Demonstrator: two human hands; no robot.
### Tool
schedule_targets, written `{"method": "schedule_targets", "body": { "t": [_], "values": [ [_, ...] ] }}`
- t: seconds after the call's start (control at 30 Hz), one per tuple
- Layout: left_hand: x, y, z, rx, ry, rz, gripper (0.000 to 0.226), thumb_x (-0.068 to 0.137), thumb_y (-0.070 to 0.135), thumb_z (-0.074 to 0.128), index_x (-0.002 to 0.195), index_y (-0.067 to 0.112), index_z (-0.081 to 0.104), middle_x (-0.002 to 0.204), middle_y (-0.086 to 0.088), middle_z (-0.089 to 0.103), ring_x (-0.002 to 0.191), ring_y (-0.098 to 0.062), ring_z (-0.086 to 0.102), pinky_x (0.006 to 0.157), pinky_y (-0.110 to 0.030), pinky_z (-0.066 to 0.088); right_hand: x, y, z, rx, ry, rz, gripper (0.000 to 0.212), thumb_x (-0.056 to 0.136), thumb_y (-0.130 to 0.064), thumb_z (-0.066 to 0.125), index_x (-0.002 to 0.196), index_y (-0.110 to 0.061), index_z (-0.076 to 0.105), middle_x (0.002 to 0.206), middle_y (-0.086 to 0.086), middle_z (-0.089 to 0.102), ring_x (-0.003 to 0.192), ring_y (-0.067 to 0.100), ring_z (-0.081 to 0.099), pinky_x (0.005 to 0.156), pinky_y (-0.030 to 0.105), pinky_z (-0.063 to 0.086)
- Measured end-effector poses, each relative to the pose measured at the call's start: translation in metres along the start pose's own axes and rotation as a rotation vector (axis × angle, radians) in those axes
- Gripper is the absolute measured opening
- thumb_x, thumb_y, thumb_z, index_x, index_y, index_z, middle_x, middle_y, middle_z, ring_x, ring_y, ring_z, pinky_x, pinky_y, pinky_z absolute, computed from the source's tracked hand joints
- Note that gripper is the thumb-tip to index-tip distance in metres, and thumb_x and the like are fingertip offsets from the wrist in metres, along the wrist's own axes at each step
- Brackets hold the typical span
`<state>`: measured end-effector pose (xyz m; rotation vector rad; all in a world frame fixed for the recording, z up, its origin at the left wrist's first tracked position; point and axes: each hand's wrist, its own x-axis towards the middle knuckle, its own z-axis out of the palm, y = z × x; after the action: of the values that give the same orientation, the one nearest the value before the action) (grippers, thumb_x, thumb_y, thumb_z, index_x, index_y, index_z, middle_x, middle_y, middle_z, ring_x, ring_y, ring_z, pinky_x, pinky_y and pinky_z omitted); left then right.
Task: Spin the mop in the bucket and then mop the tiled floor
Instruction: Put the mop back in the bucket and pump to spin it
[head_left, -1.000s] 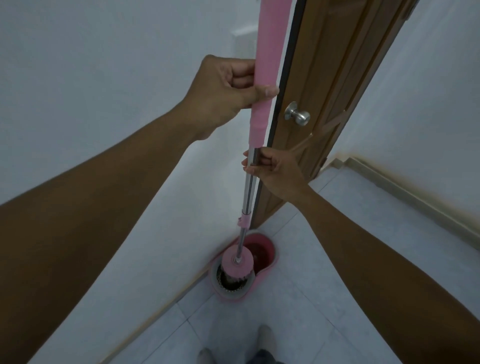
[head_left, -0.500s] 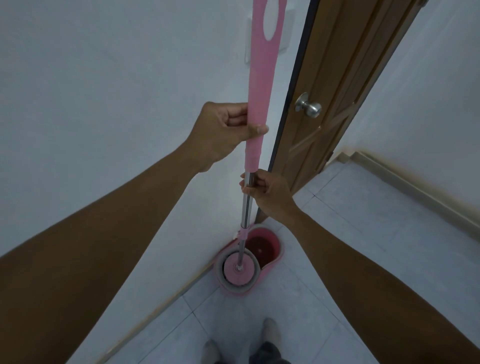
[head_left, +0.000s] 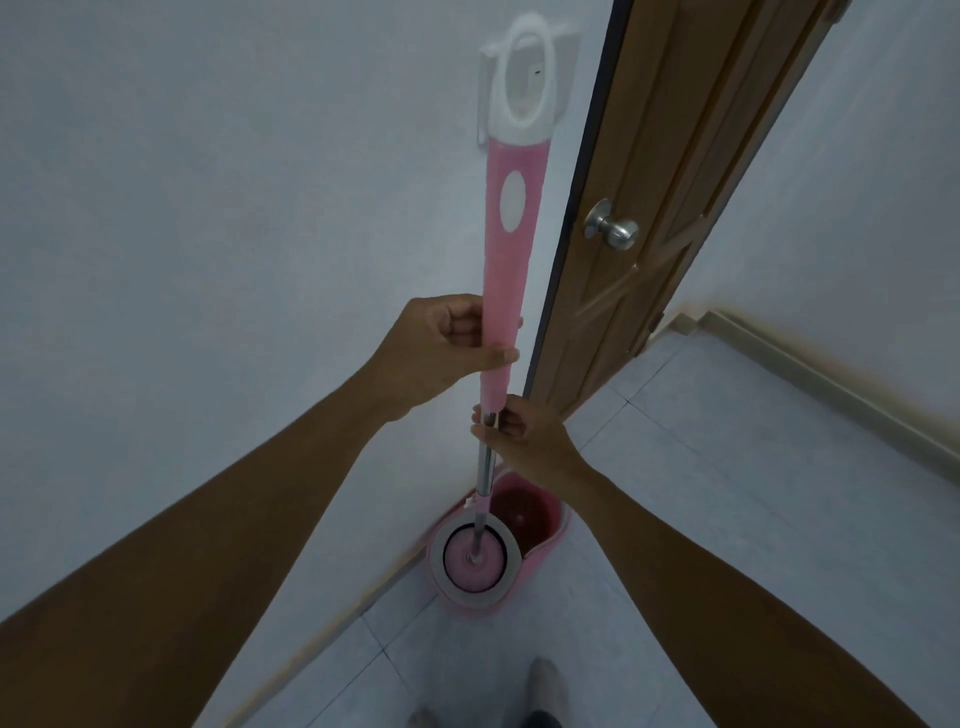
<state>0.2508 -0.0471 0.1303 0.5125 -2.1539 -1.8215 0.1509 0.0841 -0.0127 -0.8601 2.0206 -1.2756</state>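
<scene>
A pink mop handle (head_left: 506, 275) with a white loop at its top stands nearly upright in front of me. My left hand (head_left: 447, 345) is closed around the lower part of the pink grip. Just below it, my right hand (head_left: 522, 431) pinches the steel shaft (head_left: 485, 475) where it leaves the grip. The round pink mop head (head_left: 474, 557) sits down inside the grey-rimmed spinner basket of the pink bucket (head_left: 558, 525), which stands on the tiled floor (head_left: 727, 467) against the wall. The bucket's other compartment looks dark red.
A white wall (head_left: 208, 260) runs along the left with a skirting strip at its foot. A brown wooden door (head_left: 665, 182) with a metal knob (head_left: 613, 228) stands just right of the handle. A white wall fitting (head_left: 566, 67) hangs behind the loop. My feet show at the bottom edge.
The mop handle has gone down: its white loop top has come into view, both hands sit lower, and the mop head has sunk deeper into the spinner basket.
</scene>
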Motion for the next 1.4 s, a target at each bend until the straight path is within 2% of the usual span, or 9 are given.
{"method": "schedule_targets", "body": {
  "t": [0.2,0.37,0.53,0.8,1.0,1.1,1.2,1.3,1.4],
  "values": [
    [0.014,0.026,-0.007,-0.037,-0.089,0.057,0.051,0.083,0.001,0.071,0.132,0.009,0.058,0.124,-0.004,0.07,0.111,-0.018,0.069,0.097,-0.038,0.054,0.011,-0.011,-0.014,0.067,-0.032,-0.01,0.037,0.084,-0.014,0.075,0.12,-0.009,0.068,0.113,0.0,0.073,0.104,0.011,0.069,0.095,0.026,0.053],
    [0.019,-0.005,-0.002,0.019,-0.067,0.02,0.045,0.079,0.008,0.074,0.123,0.007,0.065,0.114,-0.005,0.073,0.102,-0.019,0.072,0.097,-0.045,0.055,0.015,0.019,0.0,0.043,-0.043,0.039,0.027,0.088,-0.007,0.069,0.114,-0.008,0.069,0.107,-0.005,0.073,0.094,-0.003,0.067,0.08,0.005,0.049],
    [0.04,-0.033,-0.008,0.02,-0.028,0.023,0.044,0.079,0.008,0.075,0.122,0.008,0.065,0.11,-0.004,0.074,0.1,-0.016,0.073,0.094,-0.04,0.056,0.039,0.043,0.016,0.061,-0.002,0.013,0.024,0.087,0.004,0.065,0.112,0.002,0.067,0.1,-0.001,0.071,0.087,-0.009,0.067,0.079,0.005,0.049],
    [0.037,-0.101,-0.001,-0.018,0.016,-0.031,0.042,0.08,0.001,0.075,0.121,0.004,0.065,0.106,0.002,0.075,0.098,-0.012,0.073,0.091,-0.03,0.058,0.044,0.092,0.038,-0.028,-0.04,0.002,0.022,0.087,-0.001,0.066,0.106,-0.013,0.069,0.096,-0.016,0.071,0.09,-0.003,0.068,0.085,0.016,0.055],
    [0.033,-0.152,0.025,-0.019,0.007,-0.144,0.042,0.079,-0.006,0.075,0.119,-0.003,0.065,0.11,-0.009,0.074,0.096,-0.016,0.073,0.09,-0.03,0.058,0.041,0.136,0.044,-0.057,-0.118,0.162,0.023,0.092,-0.007,0.062,0.114,-0.012,0.068,0.09,-0.016,0.066,0.073,-0.023,0.059,0.061,-0.002,0.044],
    [0.031,-0.168,0.046,-0.015,-0.058,-0.198,0.042,0.077,-0.01,0.075,0.118,-0.002,0.066,0.112,-0.016,0.073,0.096,-0.02,0.072,0.089,-0.033,0.058,0.038,0.157,0.038,-0.073,-0.183,0.258,0.021,0.091,-0.008,0.064,0.111,-0.017,0.067,0.081,-0.011,0.066,0.062,-0.019,0.06,0.052,0.002,0.043],
    [0.023,-0.175,0.065,-0.013,-0.077,-0.2,0.043,0.077,-0.004,0.078,0.119,0.002,0.067,0.112,-0.014,0.073,0.101,-0.028,0.072,0.094,-0.044,0.056,0.029,0.173,0.031,-0.05,-0.201,0.316,0.018,0.088,-0.012,0.068,0.105,-0.017,0.069,0.082,-0.004,0.074,0.07,-0.004,0.069,0.064,0.013,0.05],
    [0.019,-0.164,0.072,-0.044,-0.064,-0.184,0.043,0.075,0.0,0.08,0.116,0.001,0.069,0.11,-0.017,0.073,0.101,-0.032,0.071,0.094,-0.05,0.055,0.021,0.167,0.021,0.003,-0.2,0.261,0.014,0.086,-0.015,0.07,0.1,-0.019,0.07,0.088,-0.002,0.076,0.081,0.004,0.073,0.074,0.021,0.055],
    [0.02,-0.13,0.07,-0.066,-0.029,-0.132,0.048,0.072,0.006,0.079,0.117,-0.003,0.066,0.112,-0.018,0.073,0.101,-0.032,0.071,0.091,-0.044,0.058,0.016,0.138,0.01,0.081,-0.114,0.168,0.029,0.084,-0.022,0.075,0.113,-0.016,0.07,0.102,-0.005,0.075,0.094,0.002,0.07,0.08,0.017,0.056]
  ]
}}
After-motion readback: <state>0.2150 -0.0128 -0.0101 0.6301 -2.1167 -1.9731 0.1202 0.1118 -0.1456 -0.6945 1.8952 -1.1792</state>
